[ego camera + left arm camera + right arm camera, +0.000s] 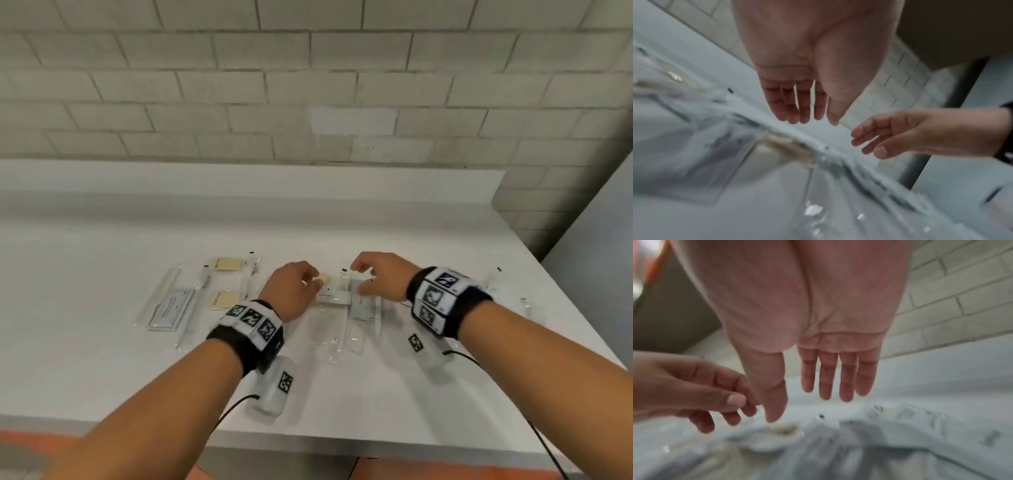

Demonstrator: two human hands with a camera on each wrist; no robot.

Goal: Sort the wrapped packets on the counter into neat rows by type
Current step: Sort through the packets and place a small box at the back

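A loose pile of wrapped packets lies at the counter's middle: a tan square packet point(323, 278), grey labelled packets point(334, 297) and long clear packets point(334, 342). My left hand point(301, 281) hovers over the pile's left side and my right hand point(366, 277) over its right side. In the wrist views the left hand's fingers point(803, 110) and the right hand's fingers point(828, 378) hang loosely above the blurred packets point(859, 434) and hold nothing. To the left lie two tan packets point(227, 264), a grey packet point(173, 308) and long clear ones point(164, 298), laid side by side.
The white counter point(102, 359) ends at a raised back lip below a brick wall point(308, 85). Two clear packets point(496, 281) lie near the right edge. A grey panel point(599, 257) stands at the right. Cables run from both wristbands over the front edge.
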